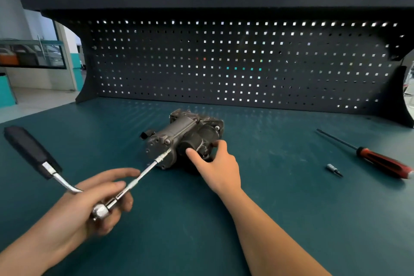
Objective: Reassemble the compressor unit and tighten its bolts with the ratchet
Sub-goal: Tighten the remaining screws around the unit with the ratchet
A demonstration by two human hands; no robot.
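The grey metal compressor unit [186, 134] lies on its side in the middle of the teal bench. My right hand [217, 166] grips its dark round end, thumb on the near face and fingers over the far side. My left hand [98, 199] holds the ratchet [53, 172] at its chrome head, fingers curled round the head and the base of the extension bar. The long extension bar [143, 175] runs up and right, and its tip meets a bolt on the compressor's near face. The ratchet's black handle sticks out to the upper left.
A red-and-black screwdriver [380, 160] lies at the right of the teal bench top [280, 197], with a small socket bit [333, 169] just left of it. A dark pegboard back panel [224, 63] closes off the far side of the bench.
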